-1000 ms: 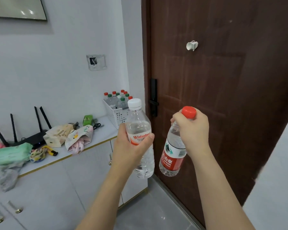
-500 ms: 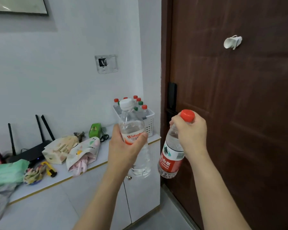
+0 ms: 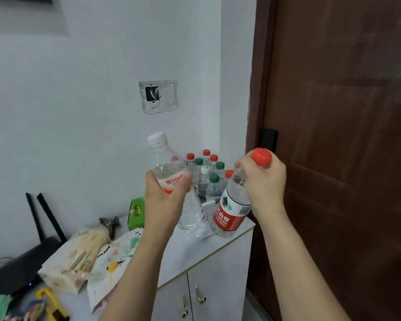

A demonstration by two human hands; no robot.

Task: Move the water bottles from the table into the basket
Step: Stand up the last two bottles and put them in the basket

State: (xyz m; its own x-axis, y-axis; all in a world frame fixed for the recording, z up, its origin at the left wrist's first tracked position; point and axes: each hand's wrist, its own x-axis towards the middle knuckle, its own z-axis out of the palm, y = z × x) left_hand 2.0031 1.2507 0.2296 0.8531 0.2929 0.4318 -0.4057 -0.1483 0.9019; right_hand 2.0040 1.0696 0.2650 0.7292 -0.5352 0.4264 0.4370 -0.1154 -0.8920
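While both are clear, one bottle [image 3: 171, 179] is white-capped, the other [image 3: 233, 205] red-capped.

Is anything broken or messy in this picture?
Yes, one thing. The plate on the wall above the cabinet has a dark open hole in its middle, as if a part is missing. The cabinet top is cluttered with bags and small items. Both held bottles look capped, and nothing looks spilled.

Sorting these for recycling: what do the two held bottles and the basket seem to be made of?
White-capped bottle and red-capped bottle: clear thin plastic, glossy, see-through ribbed walls, printed film labels. Basket: probably matte white moulded plastic; only a bit of perforated wall shows.
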